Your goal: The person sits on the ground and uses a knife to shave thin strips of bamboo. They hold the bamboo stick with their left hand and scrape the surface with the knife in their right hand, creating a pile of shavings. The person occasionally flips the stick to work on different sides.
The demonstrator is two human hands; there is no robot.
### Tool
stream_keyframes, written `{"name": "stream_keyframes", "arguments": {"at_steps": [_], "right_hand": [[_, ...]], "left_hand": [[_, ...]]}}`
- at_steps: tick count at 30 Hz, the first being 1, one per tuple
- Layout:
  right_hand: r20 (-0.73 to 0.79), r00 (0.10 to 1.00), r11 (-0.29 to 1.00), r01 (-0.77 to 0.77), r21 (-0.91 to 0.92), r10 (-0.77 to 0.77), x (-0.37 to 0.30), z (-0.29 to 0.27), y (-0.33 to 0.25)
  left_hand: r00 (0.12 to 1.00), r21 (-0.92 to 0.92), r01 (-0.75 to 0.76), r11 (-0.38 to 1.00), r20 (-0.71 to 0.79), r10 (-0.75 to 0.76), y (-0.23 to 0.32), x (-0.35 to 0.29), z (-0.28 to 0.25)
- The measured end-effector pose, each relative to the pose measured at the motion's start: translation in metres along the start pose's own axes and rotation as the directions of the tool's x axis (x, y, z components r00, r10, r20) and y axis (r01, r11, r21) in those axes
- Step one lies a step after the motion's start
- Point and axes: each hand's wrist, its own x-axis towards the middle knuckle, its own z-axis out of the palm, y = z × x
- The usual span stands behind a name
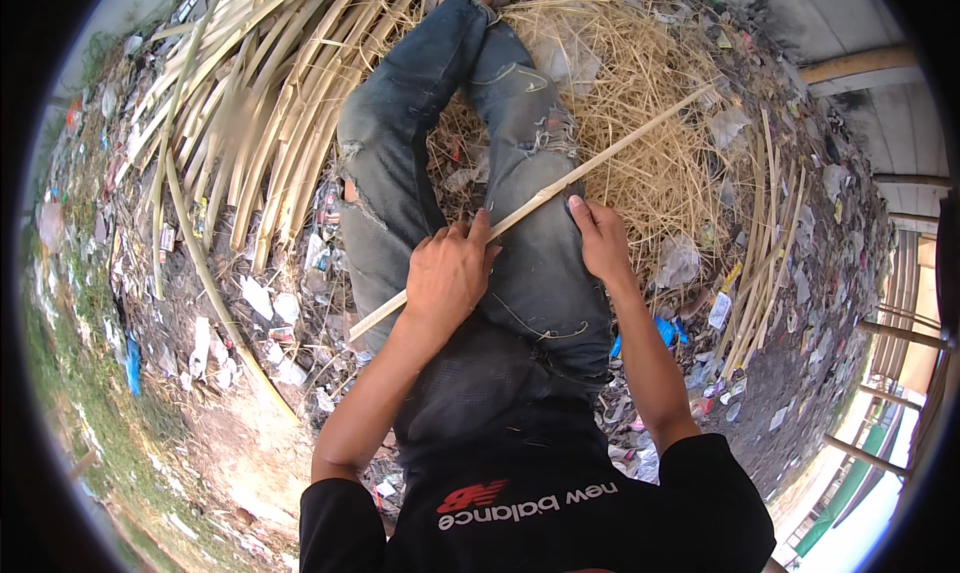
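I sit on the ground with my legs in torn blue jeans point(400, 123) stretched out ahead. A long thin pale bamboo strip point(640, 138) lies slantwise across my thighs, from lower left to upper right. My left hand point(445, 278) is closed around it above my lap. My right hand point(603, 241) lies on my right thigh a little further along, its thumb tip at the strip. I cannot tell whether that hand grips it.
A fan of split bamboo strips point(250, 83) lies at the upper left. A heap of dry straw point(640, 63) spreads under and beside my legs. More bamboo sticks point(760, 263) lie at the right. Litter point(260, 303) covers the dirt. Concrete and wooden posts point(880, 68) stand at the far right.
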Motion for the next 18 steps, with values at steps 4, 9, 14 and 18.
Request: {"name": "stream_keyframes", "arguments": {"at_steps": [4, 9, 14, 18], "right_hand": [[-0.033, 0.995, 0.993, -0.089, 0.079, 0.092, 0.007, 0.002, 0.013], [-0.193, 0.978, 0.992, -0.098, -0.075, 0.082, 0.036, -0.022, 0.010], [-0.320, 0.942, 0.975, -0.156, -0.158, 0.099, 0.075, -0.052, 0.039], [-0.312, 0.945, 0.984, -0.142, -0.107, 0.102, 0.062, -0.047, 0.058]], "left_hand": [[0.964, 0.051, 0.113, 0.992, 0.236, -0.122, -0.005, -0.018, -0.028], [0.983, 0.060, 0.054, 0.997, 0.170, -0.064, -0.014, -0.030, -0.030], [0.982, 0.093, 0.046, 0.995, 0.176, -0.062, -0.016, -0.033, -0.028], [0.984, 0.090, 0.063, 0.994, 0.163, -0.077, -0.025, -0.034, -0.019]]}}
